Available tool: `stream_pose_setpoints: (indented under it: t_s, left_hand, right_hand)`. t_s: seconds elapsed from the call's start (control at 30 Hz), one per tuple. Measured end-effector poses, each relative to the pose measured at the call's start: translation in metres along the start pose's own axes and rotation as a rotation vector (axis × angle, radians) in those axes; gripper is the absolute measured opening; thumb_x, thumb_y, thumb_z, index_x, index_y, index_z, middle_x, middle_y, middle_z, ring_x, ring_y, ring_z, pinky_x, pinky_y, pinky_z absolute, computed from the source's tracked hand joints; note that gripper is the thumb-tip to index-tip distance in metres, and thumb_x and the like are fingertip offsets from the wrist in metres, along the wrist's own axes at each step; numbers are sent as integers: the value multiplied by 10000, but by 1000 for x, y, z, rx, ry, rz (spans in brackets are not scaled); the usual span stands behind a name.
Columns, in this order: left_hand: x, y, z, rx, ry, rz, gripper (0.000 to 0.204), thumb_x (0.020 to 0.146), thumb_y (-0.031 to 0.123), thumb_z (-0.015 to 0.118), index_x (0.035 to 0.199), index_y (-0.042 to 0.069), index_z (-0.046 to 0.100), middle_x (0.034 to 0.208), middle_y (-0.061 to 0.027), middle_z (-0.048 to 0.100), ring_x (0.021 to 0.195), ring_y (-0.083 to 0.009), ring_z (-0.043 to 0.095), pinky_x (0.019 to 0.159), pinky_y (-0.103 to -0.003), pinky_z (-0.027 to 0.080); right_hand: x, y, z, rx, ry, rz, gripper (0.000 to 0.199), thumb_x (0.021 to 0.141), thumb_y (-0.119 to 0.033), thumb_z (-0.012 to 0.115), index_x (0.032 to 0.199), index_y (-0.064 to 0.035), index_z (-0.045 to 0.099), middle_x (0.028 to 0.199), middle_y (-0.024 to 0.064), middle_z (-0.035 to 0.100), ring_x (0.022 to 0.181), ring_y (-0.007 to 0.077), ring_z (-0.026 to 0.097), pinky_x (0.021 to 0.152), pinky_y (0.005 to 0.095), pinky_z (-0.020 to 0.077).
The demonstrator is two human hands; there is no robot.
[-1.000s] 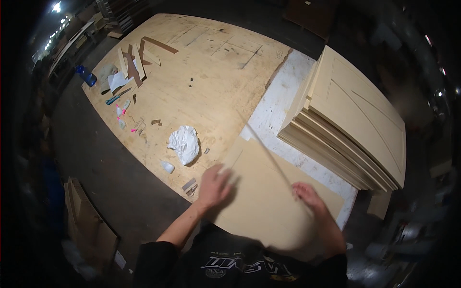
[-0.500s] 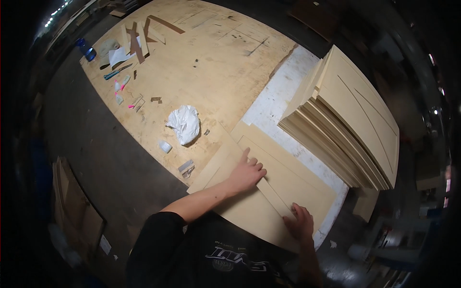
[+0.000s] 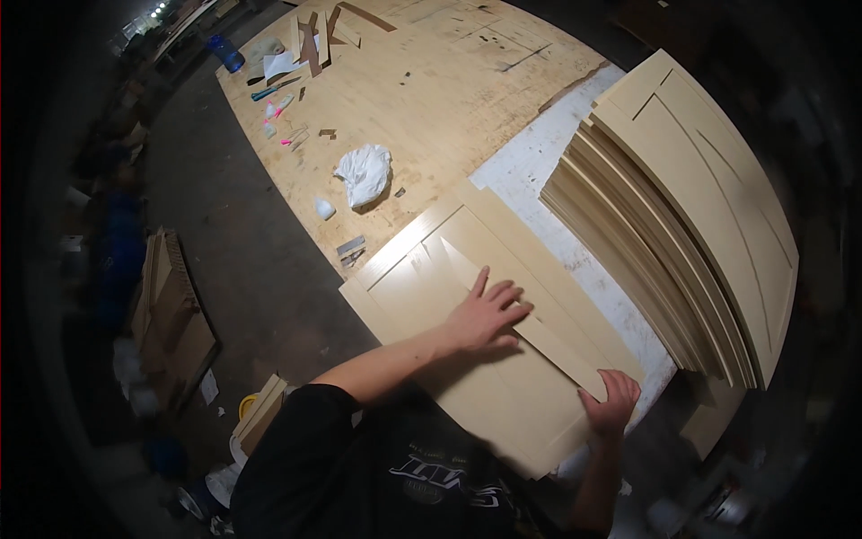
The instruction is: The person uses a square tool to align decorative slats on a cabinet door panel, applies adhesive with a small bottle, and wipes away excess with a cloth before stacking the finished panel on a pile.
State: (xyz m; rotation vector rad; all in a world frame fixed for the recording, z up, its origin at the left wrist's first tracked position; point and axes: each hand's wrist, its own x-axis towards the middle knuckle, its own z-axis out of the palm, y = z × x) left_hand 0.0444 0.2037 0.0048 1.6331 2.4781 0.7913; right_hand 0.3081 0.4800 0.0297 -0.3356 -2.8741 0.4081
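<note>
A pale cream framed panel (image 3: 404, 278), like a cabinet door, lies flat at the near edge of the table. Diagonally across its recessed face runs a narrow cream strip (image 3: 561, 349). My left hand (image 3: 489, 316) rests over the middle of the strip, palm down with fingers spread. At the strip's near right end, my right hand (image 3: 612, 400) has its fingers closed on the end. The strip's far end tapers to a point near the panel's upper rail. Part of the strip is hidden under my left hand.
A tall stack of similar panels (image 3: 709, 207) stands to the right. On the wooden table (image 3: 431, 99) are a crumpled white bag (image 3: 365, 177), a small white cup-like piece (image 3: 324, 208), a blue-handled knife (image 3: 275, 88), loose wood strips (image 3: 310, 40) and a blue bottle (image 3: 225, 54).
The view has shifted, so the table sits higher and further right. The strip, which reached over the panel's far edge, now lies inside its frame. My left hand's fingers are more spread.
</note>
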Motion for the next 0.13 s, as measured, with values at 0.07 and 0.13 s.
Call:
stream_pose_setpoints:
  t_s: [0.07, 0.13]
  left_hand:
    - [-9, -13, 11, -30, -82, -122, 719, 900, 545, 739, 1441, 103, 568, 1473, -207, 499, 1453, -423, 398, 1215, -709, 234]
    - [-17, -26, 14, 3, -35, -170, 771, 900, 568, 732, 1477, 95, 536, 1478, -221, 502, 1437, -463, 399, 1222, -690, 243]
  right_hand:
    - [-2, 12, -1, 20, -41, 39, 553, 653, -304, 946, 1131, -122, 734, 1181, 70, 692, 1147, 305, 609, 1062, 498, 407]
    - [-2, 20, 5, 61, -112, 105, 583, 636, -300, 953, 1159, -151, 742, 1235, 77, 670, 1253, 306, 566, 1089, 501, 394]
